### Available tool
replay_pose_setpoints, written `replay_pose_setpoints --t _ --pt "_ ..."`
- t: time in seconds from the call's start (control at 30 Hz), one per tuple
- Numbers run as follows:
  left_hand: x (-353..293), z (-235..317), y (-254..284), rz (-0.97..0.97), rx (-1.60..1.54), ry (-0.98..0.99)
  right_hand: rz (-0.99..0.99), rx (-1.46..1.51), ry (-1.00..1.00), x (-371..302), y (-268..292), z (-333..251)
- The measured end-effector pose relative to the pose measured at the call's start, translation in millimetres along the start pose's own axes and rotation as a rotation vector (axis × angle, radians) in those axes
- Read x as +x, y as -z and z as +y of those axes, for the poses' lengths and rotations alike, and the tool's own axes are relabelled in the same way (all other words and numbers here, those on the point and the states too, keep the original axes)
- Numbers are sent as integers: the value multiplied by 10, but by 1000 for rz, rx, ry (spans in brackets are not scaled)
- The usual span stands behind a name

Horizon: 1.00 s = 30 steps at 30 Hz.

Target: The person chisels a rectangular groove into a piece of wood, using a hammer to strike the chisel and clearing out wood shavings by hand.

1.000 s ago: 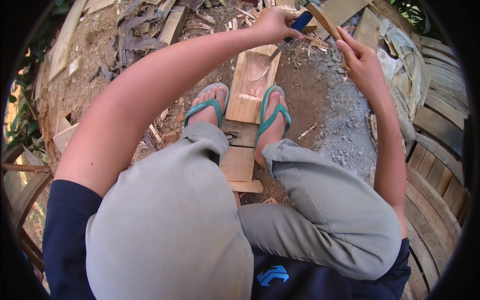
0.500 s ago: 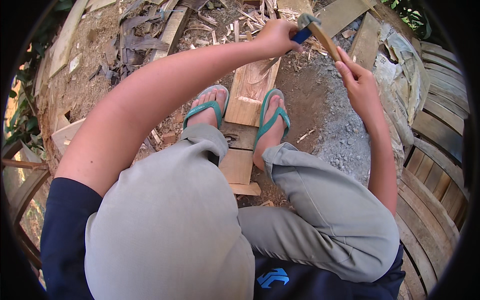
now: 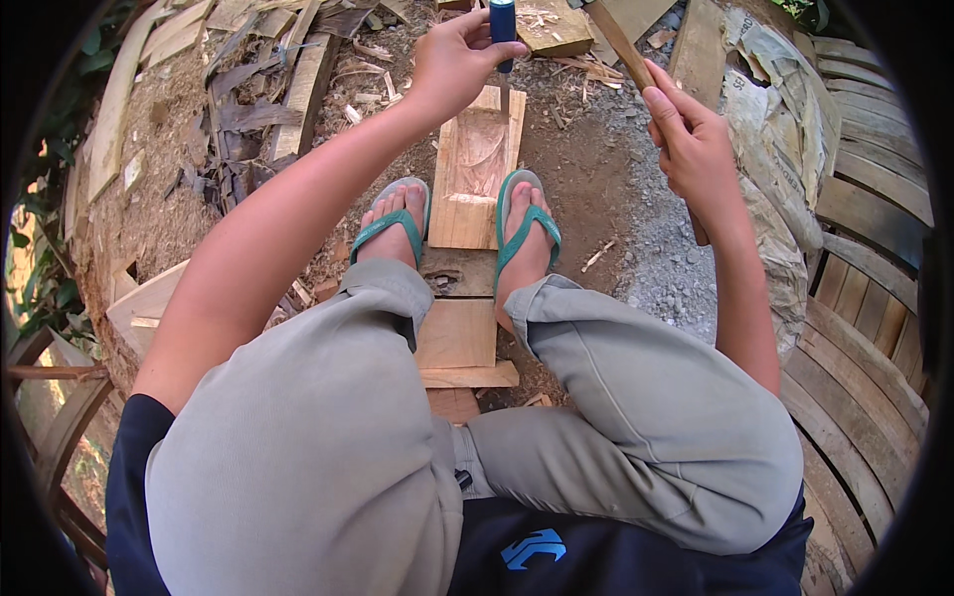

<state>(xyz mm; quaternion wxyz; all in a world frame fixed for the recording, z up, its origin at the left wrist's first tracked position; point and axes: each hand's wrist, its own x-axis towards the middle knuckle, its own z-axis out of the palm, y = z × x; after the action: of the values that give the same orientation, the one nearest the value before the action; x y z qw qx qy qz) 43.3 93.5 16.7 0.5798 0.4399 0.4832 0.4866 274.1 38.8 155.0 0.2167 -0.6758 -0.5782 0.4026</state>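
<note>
My left hand (image 3: 455, 70) is closed around the blue handle of a chisel (image 3: 503, 32). The chisel stands nearly upright, its blade pointing down at the far right edge of a pale wood block (image 3: 465, 221). A shallow hollow with rough, cut sides is carved into the block's top face. My right hand (image 3: 688, 139) grips the wooden handle of a hammer (image 3: 621, 45), raised to the right of the chisel. Only a small part of the hammer's head shows at the top edge. The block lies between my two feet, in green sandals (image 3: 393, 221).
Under the block's near end lies a board (image 3: 459, 270), with another wood piece (image 3: 457, 333) closer to me. Wood scraps and bark strips (image 3: 253, 114) litter the left. Grey gravel (image 3: 681, 278), a torn sack (image 3: 765, 89) and curved wooden slats (image 3: 865, 333) are on the right.
The chisel has swung from a slant to nearly upright as my left hand moved left and up. The hammer head has parted from the chisel handle, moving up and left.
</note>
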Motion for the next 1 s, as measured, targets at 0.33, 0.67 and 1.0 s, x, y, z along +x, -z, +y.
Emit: replay_pose_setpoints --t 0.33,0.67,1.0 --pt "30 26 -28 36 234 -113 9 -71 57 -4 112 -183" --pt "25 45 -44 -30 290 -142 -9 -74 48 -29 127 -269" --pt "7 -189 -50 -32 445 -214 41 -172 227 13 39 -181"
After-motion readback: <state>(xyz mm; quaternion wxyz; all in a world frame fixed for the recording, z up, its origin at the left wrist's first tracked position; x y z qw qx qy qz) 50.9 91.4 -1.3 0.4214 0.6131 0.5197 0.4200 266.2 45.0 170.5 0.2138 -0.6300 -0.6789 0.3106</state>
